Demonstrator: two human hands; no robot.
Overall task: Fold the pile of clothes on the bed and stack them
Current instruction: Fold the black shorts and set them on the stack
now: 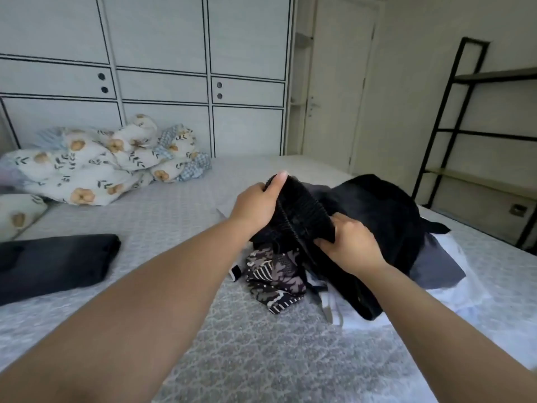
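My left hand (257, 203) and right hand (350, 245) each pinch the ribbed hem of a black sweater (302, 210), lifted above the clothes pile (363, 237) mid-bed (174, 216). Folded dark garment (55, 263) lies well apart, left.

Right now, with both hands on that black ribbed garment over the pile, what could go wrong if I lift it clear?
1. The black ribbed garment, gripped by the left hand and right hand, lies tangled in the pile; lifting may drag the patterned cloth along.
2. The pile sits close to the bed's right edge; a tug could slide pieces off.
3. The folded dark garment lies near the left forearm; a wide swing might rumple it.
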